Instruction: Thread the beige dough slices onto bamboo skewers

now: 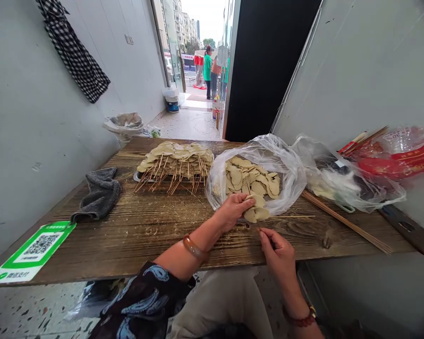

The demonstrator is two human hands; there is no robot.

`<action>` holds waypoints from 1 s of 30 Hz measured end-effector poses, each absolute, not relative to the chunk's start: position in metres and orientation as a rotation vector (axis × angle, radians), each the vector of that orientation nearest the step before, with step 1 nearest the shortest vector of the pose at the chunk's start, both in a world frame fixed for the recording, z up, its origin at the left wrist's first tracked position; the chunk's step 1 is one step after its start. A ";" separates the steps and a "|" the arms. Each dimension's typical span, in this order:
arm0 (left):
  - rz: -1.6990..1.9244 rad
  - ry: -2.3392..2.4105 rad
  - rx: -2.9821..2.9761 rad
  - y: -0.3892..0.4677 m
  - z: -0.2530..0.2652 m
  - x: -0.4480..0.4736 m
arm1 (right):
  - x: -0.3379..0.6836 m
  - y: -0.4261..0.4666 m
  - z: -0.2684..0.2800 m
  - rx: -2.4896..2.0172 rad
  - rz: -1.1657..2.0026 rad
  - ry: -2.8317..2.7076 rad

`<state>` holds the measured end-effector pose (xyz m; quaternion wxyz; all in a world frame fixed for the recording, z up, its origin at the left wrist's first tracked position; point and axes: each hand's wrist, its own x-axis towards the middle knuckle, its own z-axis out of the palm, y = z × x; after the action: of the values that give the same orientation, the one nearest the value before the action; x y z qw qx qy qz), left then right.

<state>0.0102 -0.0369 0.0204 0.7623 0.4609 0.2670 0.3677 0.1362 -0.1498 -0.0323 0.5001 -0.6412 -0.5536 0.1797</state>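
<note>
My left hand [236,207] is closed on thin, round beige slices [256,215] at the near rim of a clear plastic bag. More loose beige slices [252,176] lie heaped in that plastic bag [289,165]. Just below and to the right, my right hand [276,247] pinches a thin wooden skewer [259,229] near its end; most of it is hidden, and I cannot tell how far it runs into the slices. Left of the bag, a pile of skewered slices [176,157] rests on a metal tray [137,176], the sticks pointing towards me.
A bundle of bare skewers [349,223] lies at the right, by a dark flat-bladed tool [406,226] and tangled plastic bags [353,183]. One single stick [297,216] lies nearer. At left are a grey cloth [99,193] and a QR-code card [31,252]. People stand outside the doorway.
</note>
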 end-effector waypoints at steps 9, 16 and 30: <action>0.684 0.538 1.133 -0.046 0.012 0.017 | 0.137 -0.149 -0.036 -1.564 0.370 -1.308; 0.846 0.691 1.159 -0.029 0.021 0.004 | 0.134 -0.149 -0.033 -1.552 0.350 -1.301; 0.796 1.407 2.460 0.060 0.028 0.000 | 0.132 -0.146 -0.030 -1.435 0.280 -1.382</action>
<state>-0.0001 0.0596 0.0279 0.0990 0.8316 0.4757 0.2690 0.1323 -0.1465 -0.0303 0.5354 -0.6025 -0.5801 0.1175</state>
